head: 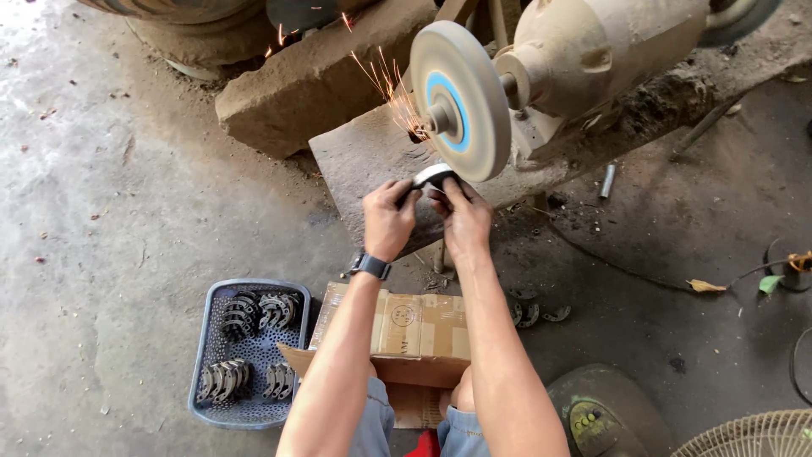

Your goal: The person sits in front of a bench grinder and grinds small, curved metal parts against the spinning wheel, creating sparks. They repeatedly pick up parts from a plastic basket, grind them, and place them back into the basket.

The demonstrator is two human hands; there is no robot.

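Nearest the camera, a cardboard box [406, 326] rests across the knees, well below the grinding wheel [461, 100]. Just under that wheel's lower rim, the left hand [387, 218] and right hand [462, 218] each have their grip closed on one end of a curved metal piece [433, 176], dark outside with a bright ground face. It looks stiff, small, probably hot and sharp-edged; holding the ends keeps fingers clear of the sparks [391, 89].

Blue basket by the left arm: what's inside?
The blue basket holds four clusters of curved grey metal pieces, stacked on edge. Its right rim is hidden behind the cardboard box flap.
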